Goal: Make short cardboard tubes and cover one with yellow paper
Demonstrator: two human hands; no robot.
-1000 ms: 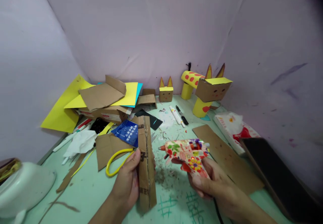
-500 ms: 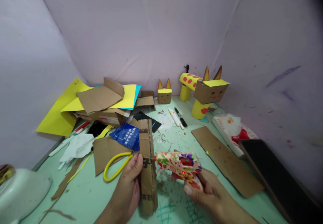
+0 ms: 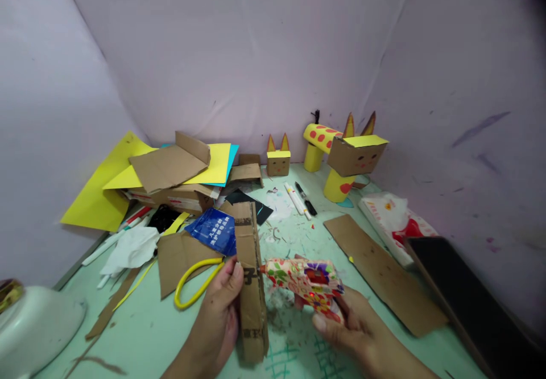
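My left hand (image 3: 219, 316) is closed round a long folded cardboard strip (image 3: 251, 282), holding it upright on the green table, thumb on its left face. My right hand (image 3: 356, 325) grips a glue gun (image 3: 305, 279) wrapped in a flowery pattern, with a small red light lit on its body. The gun's nozzle touches the right edge of the strip, about halfway up. Yellow-handled scissors (image 3: 197, 281) lie just left of my left hand.
A heap of yellow paper and cardboard (image 3: 170, 168) fills the back left. Cardboard animal figures (image 3: 347, 154) and a small eared box (image 3: 278, 160) stand at the back wall. A flat cardboard strip (image 3: 384, 271), a tissue pack (image 3: 394, 214) and a dark tablet (image 3: 469, 299) lie right. White object (image 3: 34, 325) at lower left.
My right hand has brought the glue gun leftward and down until its nozzle met the cardboard strip. The strip stays in my left hand, nearly still.
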